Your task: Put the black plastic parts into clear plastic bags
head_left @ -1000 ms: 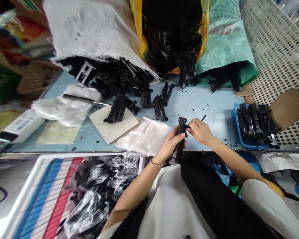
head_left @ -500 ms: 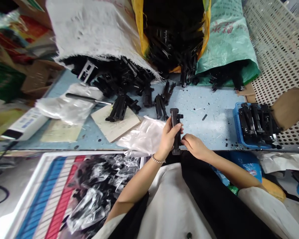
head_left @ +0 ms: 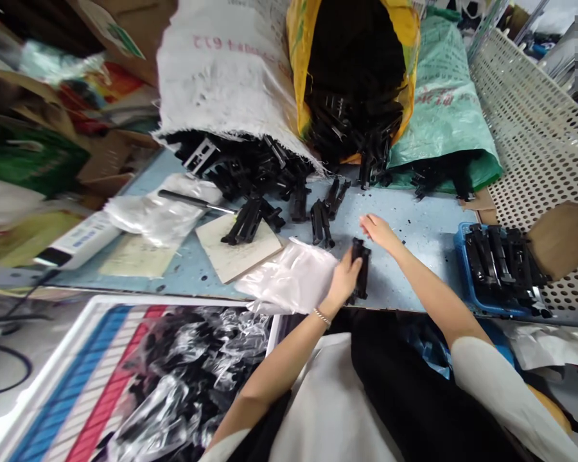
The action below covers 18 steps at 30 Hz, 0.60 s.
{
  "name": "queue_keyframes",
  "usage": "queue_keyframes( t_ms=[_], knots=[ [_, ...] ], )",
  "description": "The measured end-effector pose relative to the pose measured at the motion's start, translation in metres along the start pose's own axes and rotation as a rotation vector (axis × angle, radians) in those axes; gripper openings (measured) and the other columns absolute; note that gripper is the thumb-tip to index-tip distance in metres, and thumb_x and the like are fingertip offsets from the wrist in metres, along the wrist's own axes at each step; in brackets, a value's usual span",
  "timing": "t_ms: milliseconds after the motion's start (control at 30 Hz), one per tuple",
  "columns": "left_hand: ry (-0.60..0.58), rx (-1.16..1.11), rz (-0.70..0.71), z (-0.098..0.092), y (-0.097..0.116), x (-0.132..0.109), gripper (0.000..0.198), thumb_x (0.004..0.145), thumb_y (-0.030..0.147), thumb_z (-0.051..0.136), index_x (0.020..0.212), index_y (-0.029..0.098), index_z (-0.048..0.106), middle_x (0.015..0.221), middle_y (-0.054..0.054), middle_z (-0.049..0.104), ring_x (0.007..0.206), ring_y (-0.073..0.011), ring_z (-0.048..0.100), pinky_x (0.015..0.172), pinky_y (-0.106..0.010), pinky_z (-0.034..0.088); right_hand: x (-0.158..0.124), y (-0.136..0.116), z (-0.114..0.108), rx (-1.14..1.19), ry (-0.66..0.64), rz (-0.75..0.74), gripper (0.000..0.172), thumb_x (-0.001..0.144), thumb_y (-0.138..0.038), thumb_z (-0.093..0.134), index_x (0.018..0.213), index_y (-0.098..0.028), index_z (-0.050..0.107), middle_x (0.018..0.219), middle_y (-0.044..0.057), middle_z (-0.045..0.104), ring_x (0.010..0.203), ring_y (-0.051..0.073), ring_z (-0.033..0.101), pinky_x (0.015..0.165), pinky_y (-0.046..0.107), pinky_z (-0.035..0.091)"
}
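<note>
My left hand (head_left: 343, 282) is closed around a long black plastic part (head_left: 362, 273), which is held near the bench's front edge. My right hand (head_left: 377, 230) is stretched forward over the bench, away from that part, its fingers loosely bent and apart with nothing visible in them. Left of it lie two similar black parts (head_left: 321, 223). Beside my left wrist is a pile of clear plastic bags (head_left: 298, 273). Farther left, more black parts (head_left: 248, 219) rest on a pale square board (head_left: 221, 250), close to a black-handled screwdriver (head_left: 183, 198).
A white sack (head_left: 231, 70), a yellow sack (head_left: 298, 77) and a green sack (head_left: 447, 122) at the back spill black parts. At right, a blue basket (head_left: 467, 282) of parts stands by a perforated panel (head_left: 525, 122). Below left, a crate (head_left: 87, 321) contains bagged parts.
My right hand has left the black part and moved forward over the bench. My left hand has turned and lowered the part somewhat. The camera view has shifted too.
</note>
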<state>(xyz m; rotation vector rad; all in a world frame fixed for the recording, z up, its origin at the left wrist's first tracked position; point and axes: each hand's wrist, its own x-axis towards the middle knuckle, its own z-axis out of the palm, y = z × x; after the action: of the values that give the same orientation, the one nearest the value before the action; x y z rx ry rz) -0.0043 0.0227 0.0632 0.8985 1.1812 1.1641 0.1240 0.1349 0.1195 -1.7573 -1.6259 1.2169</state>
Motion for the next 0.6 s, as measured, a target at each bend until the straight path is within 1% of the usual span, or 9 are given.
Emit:
queue_keyframes(
  t_ms=[100, 167, 233, 300, 367, 433, 500, 533, 600],
  knots=[
    [-0.083, 0.266, 0.122, 0.030, -0.014, 0.007, 0.037, 0.082, 0.022, 0.069, 0.119, 0.021, 0.068, 0.127, -0.016, 0.070, 0.129, -0.0373, 0.059, 0.117, -0.056, 0.037, 0.059, -0.038, 0.019, -0.114, -0.016, 0.048, 0.028, 0.097, -0.045, 0.063, 0.085, -0.021, 0.056, 0.063, -0.001, 0.059, 0.054, 0.015, 0.056, 0.056, 0.027, 0.044],
    [-0.141, 0.324, 0.227, 0.038, -0.020, 0.009, 0.034, 0.081, 0.019, 0.067, 0.115, 0.020, 0.069, 0.131, -0.018, 0.068, 0.130, -0.0364, 0.058, 0.118, -0.056, 0.036, 0.081, -0.053, 0.034, -0.139, -0.047, 0.077, 0.026, 0.089, -0.040, 0.075, 0.088, -0.020, 0.057, 0.057, -0.003, 0.056, 0.050, 0.017, 0.056, 0.055, 0.028, 0.045],
    [-0.145, 0.303, 0.243, 0.031, -0.024, 0.012, 0.031, 0.082, 0.022, 0.068, 0.112, 0.021, 0.070, 0.126, -0.016, 0.070, 0.126, -0.0345, 0.060, 0.116, -0.055, 0.039, 0.090, -0.057, 0.042, -0.149, -0.083, 0.101, 0.024, 0.084, -0.031, 0.079, 0.089, -0.019, 0.059, 0.052, -0.004, 0.054, 0.047, 0.017, 0.056, 0.053, 0.029, 0.047],
    [-0.084, 0.212, 0.172, 0.014, -0.023, 0.017, 0.032, 0.081, 0.028, 0.072, 0.112, 0.021, 0.070, 0.118, -0.014, 0.072, 0.119, -0.0317, 0.064, 0.113, -0.053, 0.042, 0.089, -0.054, 0.040, -0.130, -0.128, 0.115, 0.018, 0.082, -0.023, 0.077, 0.085, -0.017, 0.060, 0.049, -0.004, 0.054, 0.045, 0.016, 0.056, 0.051, 0.027, 0.048],
    [0.014, 0.028, 0.072, -0.004, -0.018, 0.026, 0.040, 0.080, 0.036, 0.077, 0.117, 0.020, 0.067, 0.116, -0.012, 0.072, 0.113, -0.0279, 0.066, 0.110, -0.050, 0.045, 0.078, -0.047, 0.032, -0.080, -0.182, 0.116, 0.015, 0.082, -0.019, 0.073, 0.079, -0.017, 0.059, 0.047, -0.003, 0.055, 0.045, 0.014, 0.056, 0.050, 0.025, 0.049],
    [0.077, -0.237, -0.019, -0.018, -0.005, 0.037, 0.049, 0.081, 0.046, 0.078, 0.120, 0.020, 0.063, 0.115, -0.011, 0.072, 0.107, -0.0239, 0.069, 0.105, -0.045, 0.050, 0.055, -0.037, 0.024, -0.017, -0.238, 0.109, 0.014, 0.083, -0.018, 0.071, 0.078, -0.017, 0.058, 0.051, -0.002, 0.059, 0.046, 0.013, 0.058, 0.050, 0.023, 0.051],
    [0.067, -0.473, -0.091, -0.025, 0.012, 0.045, 0.054, 0.081, 0.059, 0.074, 0.115, 0.019, 0.063, 0.109, -0.009, 0.073, 0.099, -0.0220, 0.071, 0.095, -0.040, 0.056, 0.022, -0.023, 0.017, 0.050, -0.319, 0.081, 0.016, 0.082, -0.021, 0.073, 0.083, -0.017, 0.058, 0.058, -0.001, 0.064, 0.049, 0.012, 0.060, 0.050, 0.023, 0.052],
    [0.043, -0.544, -0.120, -0.027, 0.022, 0.047, 0.057, 0.079, 0.064, 0.073, 0.111, 0.018, 0.063, 0.104, -0.009, 0.074, 0.093, -0.0213, 0.072, 0.088, -0.037, 0.057, 0.003, -0.015, 0.013, 0.080, -0.375, 0.058, 0.020, 0.081, -0.023, 0.076, 0.086, -0.018, 0.058, 0.062, -0.001, 0.066, 0.050, 0.013, 0.061, 0.050, 0.024, 0.053],
    [0.000, -0.581, -0.150, -0.026, 0.040, 0.045, 0.058, 0.076, 0.065, 0.076, 0.107, 0.018, 0.064, 0.094, -0.005, 0.072, 0.079, -0.0179, 0.070, 0.074, -0.032, 0.057, -0.033, -0.001, 0.005, 0.139, -0.554, -0.015, 0.028, 0.081, -0.034, 0.078, 0.092, -0.019, 0.057, 0.071, 0.000, 0.070, 0.054, 0.014, 0.064, 0.051, 0.026, 0.054]
  ],
)
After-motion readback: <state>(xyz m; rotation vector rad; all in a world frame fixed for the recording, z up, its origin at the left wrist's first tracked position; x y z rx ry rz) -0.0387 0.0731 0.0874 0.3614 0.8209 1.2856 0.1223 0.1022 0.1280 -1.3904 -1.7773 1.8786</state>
